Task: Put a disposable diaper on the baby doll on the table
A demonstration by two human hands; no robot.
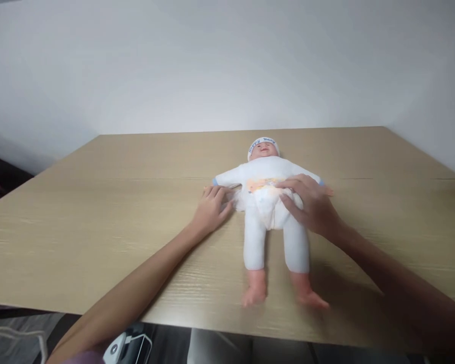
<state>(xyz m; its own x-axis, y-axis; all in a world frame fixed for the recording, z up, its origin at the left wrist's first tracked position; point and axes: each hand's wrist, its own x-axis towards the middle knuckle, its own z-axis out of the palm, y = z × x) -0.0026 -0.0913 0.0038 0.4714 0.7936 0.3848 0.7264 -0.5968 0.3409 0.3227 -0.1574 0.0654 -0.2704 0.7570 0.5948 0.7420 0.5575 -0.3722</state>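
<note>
A baby doll [255, 242] lies on its back on the table, feet pointing toward me. It wears a white suit with blue cuffs and a white headband with blue lettering. A white diaper [266, 205] with an orange printed waistband covers its hips. One side flap of the diaper spreads out at the left. My left hand [212, 208] rests beside that flap, its fingertips touching the edge, thumb and fingers apart. Across the diaper's right side lies my right hand [311, 203], fingers stretched and thumb apart; it hides that side flap.
The wooden table [109, 222] reaches back to a pale wall [212, 65]. Its front edge runs just below the doll's feet. Under that edge, at lower left, a white device [116, 349] and a pale cable [17, 332] show.
</note>
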